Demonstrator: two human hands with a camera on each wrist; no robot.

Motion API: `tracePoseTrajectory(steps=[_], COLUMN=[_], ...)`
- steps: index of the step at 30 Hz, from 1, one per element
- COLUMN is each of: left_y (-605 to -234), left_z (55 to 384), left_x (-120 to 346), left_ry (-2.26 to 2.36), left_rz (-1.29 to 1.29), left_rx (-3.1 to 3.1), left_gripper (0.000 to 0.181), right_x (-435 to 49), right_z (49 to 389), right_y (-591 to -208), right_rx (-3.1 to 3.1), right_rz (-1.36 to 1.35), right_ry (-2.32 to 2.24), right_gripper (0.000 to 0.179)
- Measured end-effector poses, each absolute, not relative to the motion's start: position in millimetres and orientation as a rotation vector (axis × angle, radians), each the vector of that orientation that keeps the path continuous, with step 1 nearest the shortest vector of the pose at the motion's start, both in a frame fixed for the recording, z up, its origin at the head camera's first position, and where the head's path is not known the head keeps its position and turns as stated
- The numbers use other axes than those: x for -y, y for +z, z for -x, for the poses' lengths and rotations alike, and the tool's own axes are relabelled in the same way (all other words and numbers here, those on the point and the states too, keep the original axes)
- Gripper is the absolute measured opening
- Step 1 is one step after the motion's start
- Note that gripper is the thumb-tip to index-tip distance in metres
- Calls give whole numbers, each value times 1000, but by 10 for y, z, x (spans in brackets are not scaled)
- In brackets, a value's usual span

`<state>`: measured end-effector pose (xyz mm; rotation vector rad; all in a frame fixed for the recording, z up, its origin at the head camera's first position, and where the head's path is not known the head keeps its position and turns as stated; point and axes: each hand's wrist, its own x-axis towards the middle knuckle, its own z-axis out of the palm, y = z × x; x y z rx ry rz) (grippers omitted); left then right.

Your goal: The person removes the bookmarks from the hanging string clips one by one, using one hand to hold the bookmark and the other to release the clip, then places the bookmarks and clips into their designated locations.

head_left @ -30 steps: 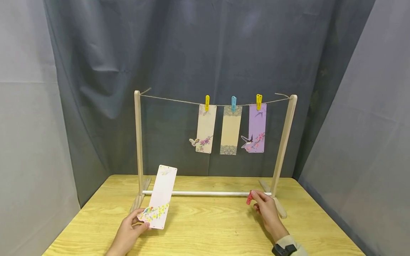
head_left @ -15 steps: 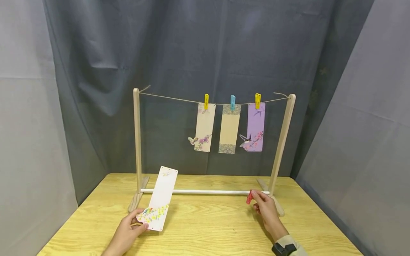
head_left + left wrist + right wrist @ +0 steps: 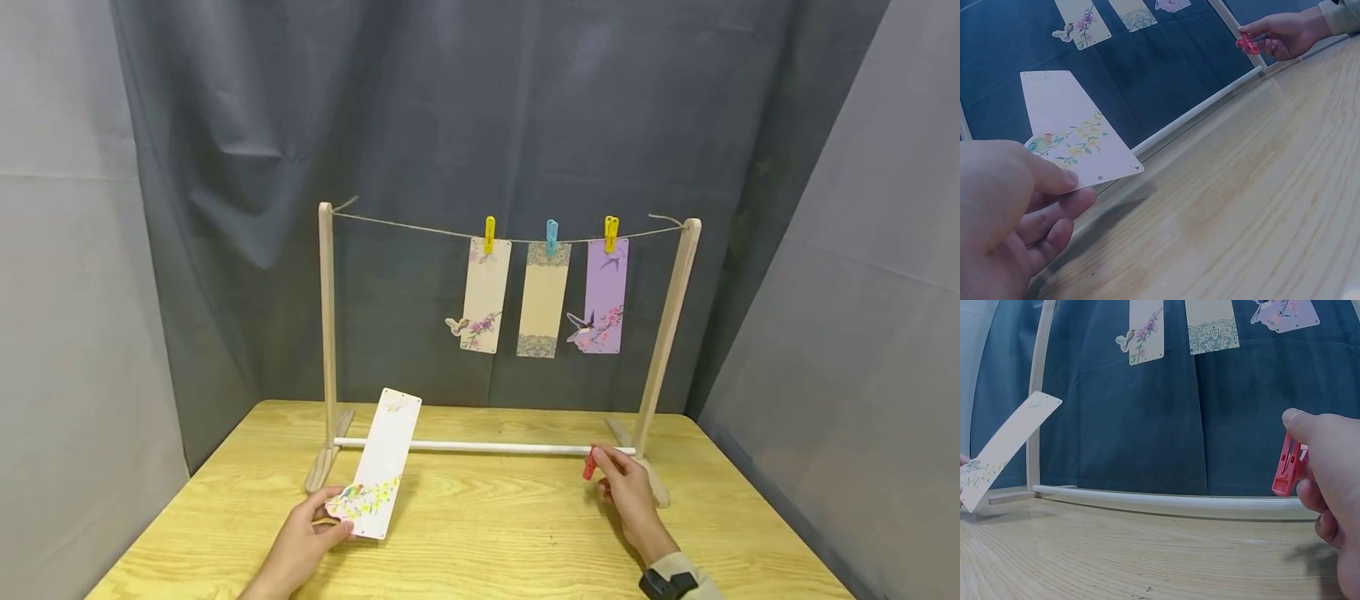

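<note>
My left hand (image 3: 296, 542) pinches the lower left corner of a white bookmark (image 3: 387, 442) printed with yellow blossoms and a small bird. The bookmark tilts up above the table, its top end leaning right. At the right, my right hand (image 3: 628, 500) pinches a red clothespin (image 3: 590, 463) between thumb and fingers; in the right wrist view the clothespin (image 3: 1288, 465) points downward. Behind them, a string (image 3: 405, 223) carries a cream bookmark (image 3: 483, 292), a tan lace-patterned bookmark (image 3: 543, 296) and a purple bookmark (image 3: 606, 292), held by yellow, blue and yellow clothespins.
The string is tied between two wooden posts, the left post (image 3: 327, 325) and the right post (image 3: 667, 333). Low between them runs a white crossbar (image 3: 487, 447), just behind my hands. The wooden table (image 3: 480, 550) ends before a dark curtain (image 3: 420, 108).
The head view has shifted slightly. Both hands keep their holds on the bookmark and the red clothespin, with hardly any movement over the table.
</note>
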<state>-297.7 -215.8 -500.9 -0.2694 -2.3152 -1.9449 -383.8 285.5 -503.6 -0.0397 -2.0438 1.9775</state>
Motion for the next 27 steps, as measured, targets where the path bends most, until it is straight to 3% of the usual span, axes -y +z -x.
tracePoseTrajectory(steps=[27], left_y=[-5031], left_z=[2978], left_x=[2179], left_ry=[-1920], left_rz=[339], left_rx=[2363], left_gripper=[54], right_x=[-2863], right_z=[3834], right_y=[-5015], right_rx=[2093], right_rz=[106], right_ry=[1949], right_gripper=[56])
